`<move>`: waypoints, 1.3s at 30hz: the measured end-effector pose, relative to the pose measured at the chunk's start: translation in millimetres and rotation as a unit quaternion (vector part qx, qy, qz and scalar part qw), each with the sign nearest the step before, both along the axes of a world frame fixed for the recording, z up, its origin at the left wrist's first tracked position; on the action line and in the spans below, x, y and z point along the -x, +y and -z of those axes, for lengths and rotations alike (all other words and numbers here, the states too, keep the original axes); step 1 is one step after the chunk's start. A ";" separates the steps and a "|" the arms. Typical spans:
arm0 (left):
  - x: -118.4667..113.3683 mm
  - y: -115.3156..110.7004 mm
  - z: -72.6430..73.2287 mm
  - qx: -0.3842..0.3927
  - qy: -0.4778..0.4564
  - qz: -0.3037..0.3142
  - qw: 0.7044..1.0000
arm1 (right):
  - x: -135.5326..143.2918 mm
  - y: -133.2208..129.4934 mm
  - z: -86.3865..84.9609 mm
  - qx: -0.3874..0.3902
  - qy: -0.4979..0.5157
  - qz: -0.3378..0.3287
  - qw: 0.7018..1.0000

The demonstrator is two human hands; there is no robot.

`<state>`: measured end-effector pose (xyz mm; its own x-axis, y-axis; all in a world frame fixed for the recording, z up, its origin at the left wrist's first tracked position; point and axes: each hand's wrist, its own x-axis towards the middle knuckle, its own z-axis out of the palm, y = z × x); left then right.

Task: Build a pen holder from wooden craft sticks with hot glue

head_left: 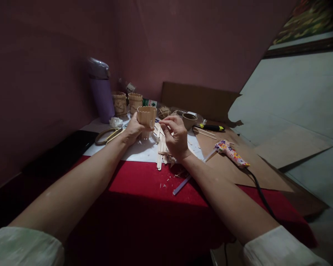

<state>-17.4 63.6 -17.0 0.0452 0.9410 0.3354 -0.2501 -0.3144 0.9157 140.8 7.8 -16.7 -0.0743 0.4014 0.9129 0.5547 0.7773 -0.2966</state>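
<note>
A: Where is the wooden cup (pixel 147 117), and what supports it?

B: It is held upright above the white sheet (pixel 131 152), its scalloped rim uppermost. The left hand (pixel 134 128) grasps it from the side.

A: And the right hand (pixel 175 136)?

B: It is just beside the cup, thumb and fingers pinched together on a small blue item (pixel 157 120); this is too small to identify.

A: What lies beneath the hands?

B: Loose flat wooden sticks (pixel 159 157), partly overlapping, some reaching over the edge of the sheet onto the red cloth (pixel 144 184). Small scraps are scattered near them.

A: What stands on the left?

B: Scissors (pixel 107 136) with large loop handles lie near the left wrist. Beyond them are a crumpled white piece (pixel 115 122), a purple bottle (pixel 102 98) and two decorated cups (pixel 120 104), side by side.

A: And on the right?

B: A round brown container (pixel 189 121) stands behind the right hand, with a black-and-yellow cutter (pixel 211 127) near it. Farther right, a flower-patterned glue gun (pixel 231 153) lies on brown cardboard (pixel 255 175), its black cord (pixel 262 194) trailing toward the table edge.
</note>
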 end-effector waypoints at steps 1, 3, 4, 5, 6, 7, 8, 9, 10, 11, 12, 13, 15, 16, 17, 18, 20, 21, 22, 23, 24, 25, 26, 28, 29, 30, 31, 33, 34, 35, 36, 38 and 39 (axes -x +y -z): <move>-0.4 -0.1 0.1 -0.001 0.000 -0.002 1.000 | -0.1 0.4 0.0 0.003 0.003 0.000 1.000; -0.9 0.2 0.7 -0.002 0.003 -0.007 1.000 | -0.3 1.0 0.1 0.012 0.010 0.000 1.000; -1.1 0.5 1.0 -0.002 0.005 -0.010 1.000 | -0.4 1.4 0.2 0.017 0.014 0.000 1.000; -1.2 0.8 1.2 -0.002 0.006 -0.014 1.000 | -0.4 1.8 0.3 0.021 0.017 0.000 1.000; -1.2 1.1 1.3 -0.003 0.008 -0.016 1.000 | -0.5 2.2 0.5 0.024 0.019 -0.001 1.000; -1.1 1.3 1.4 -0.005 0.009 -0.017 1.000 | -0.6 2.6 0.7 0.026 0.021 -0.001 0.999; -1.1 1.4 1.4 -0.007 0.010 -0.017 1.000 | -0.7 3.1 0.9 0.027 0.022 -0.002 0.999; -0.9 1.4 1.4 -0.008 0.011 -0.016 1.000 | -0.8 3.4 1.2 0.029 0.022 -0.002 0.999; -0.8 1.5 1.5 -0.008 0.012 -0.014 1.000 | -0.8 3.7 1.6 0.032 0.022 -0.001 0.999; -0.6 1.5 1.7 -0.007 0.012 -0.010 1.000 | -0.8 3.9 1.9 0.038 0.022 0.000 0.999; -0.4 1.7 2.0 -0.006 0.010 -0.008 1.000 | -0.8 4.0 2.3 0.044 0.021 0.001 0.999; -0.2 1.9 2.3 -0.005 0.009 -0.005 1.000 | -0.8 4.0 2.6 0.049 0.021 0.001 0.999; 0.1 2.5 3.1 -0.003 0.010 -0.003 1.000 | -0.6 4.0 3.1 0.057 0.023 0.000 0.998; 0.3 2.8 3.5 -0.003 0.011 -0.003 1.000 | -0.6 4.0 3.3 0.059 0.024 0.000 0.998; 0.4 3.2 3.8 -0.005 0.013 -0.002 1.000 | -0.5 4.1 3.3 0.062 0.024 0.000 0.998; 0.5 3.4 3.9 -0.006 0.014 0.001 1.000 | -0.5 4.3 3.4 0.063 0.024 0.000 0.998; 0.7 3.6 3.7 -0.009 0.014 0.006 1.000 | -0.4 4.8 3.4 0.064 0.023 0.001 0.998; 0.7 3.5 3.4 -0.009 0.014 0.008 1.000 | -0.3 5.0 3.4 0.063 0.023 0.000 0.998; 0.7 3.2 3.0 -0.007 0.014 0.008 1.000 | -0.1 5.3 3.4 0.063 0.023 -0.001 0.998; 0.6 2.9 2.5 -0.004 0.014 0.007 1.000 | 0.1 5.5 3.5 0.064 0.023 -0.001 0.998; 0.5 2.4 2.0 -0.001 0.014 0.005 1.000 | 0.3 5.6 3.6 0.065 0.024 -0.002 0.998; 0.4 1.8 1.5 0.001 0.014 0.004 1.000 | 0.6 5.6 3.8 0.065 0.025 -0.003 0.998; 0.4 1.3 1.1 0.003 0.015 0.002 1.000 | 0.9 5.5 3.9 0.065 0.026 -0.004 0.998; 0.4 0.5 0.5 0.004 0.017 -0.002 1.000 | 1.3 5.1 4.2 0.068 0.028 -0.004 0.997; 0.4 0.4 0.5 0.004 0.019 -0.003 1.000 | 1.5 4.9 4.3 0.070 0.029 -0.003 0.997; 0.6 0.5 0.6 0.004 0.021 -0.003 1.000 | 1.6 4.8 4.5 0.073 0.029 -0.001 0.997; 0.7 0.7 0.8 0.004 0.022 0.000 1.000 | 1.6 4.8 4.7 0.076 0.028 0.001 0.997; 1.1 1.2 1.4 0.002 0.021 0.005 1.000 | 1.6 4.8 4.9 0.080 0.027 0.003 0.996; 1.2 1.4 1.6 0.001 0.019 0.007 1.000 | 1.7 4.9 5.0 0.080 0.026 0.003 0.996; 1.3 1.3 1.8 0.001 0.018 0.009 1.000 | 1.7 5.0 5.0 0.079 0.025 0.003 0.997; 1.3 1.0 1.8 0.002 0.017 0.008 1.000 | 1.8 5.0 5.0 0.078 0.025 0.002 0.997; 1.3 -0.2 1.4 0.003 0.018 0.004 1.000 | 2.0 5.0 4.9 0.077 0.023 0.000 0.997; 1.3 -0.9 1.1 0.004 0.020 0.004 1.000 | 2.1 5.0 5.0 0.078 0.023 -0.002 0.997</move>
